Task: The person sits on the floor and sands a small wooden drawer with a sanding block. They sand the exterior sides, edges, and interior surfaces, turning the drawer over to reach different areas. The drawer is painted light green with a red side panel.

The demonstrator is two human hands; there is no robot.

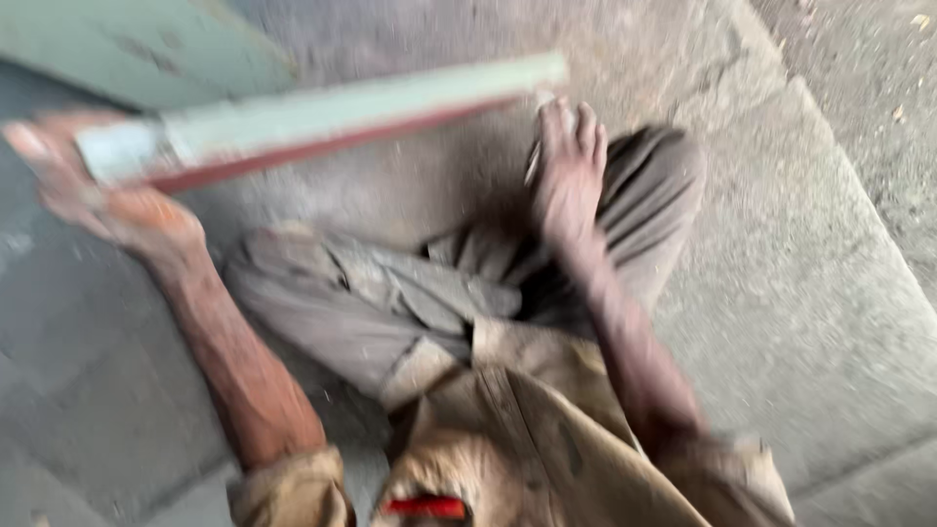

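Board (322, 112), a long pale green piece with a red lower edge, lies slantwise across the upper half of the view, its high end up to the right and its low end down to the left. Left hand (107, 200) is at the board's low end, fingers wrapped about it from behind and below, so that grip is clenched on the board; motion blur smears the fingers, so how far round they reach is hard to say. Right hand (566, 171) lies below the board's high end, palm down, fingers stretched flat and loose on the grey trouser knee (654, 185), with the fingertips just under the board's edge; whether they touch it I cannot tell. It grasps nothing. Below the board the person sits cross-legged in dusty grey trousers and a tan shirt (527, 439), on a bare concrete floor (810, 293). A second pale green panel (127, 49) lies above the board's low end
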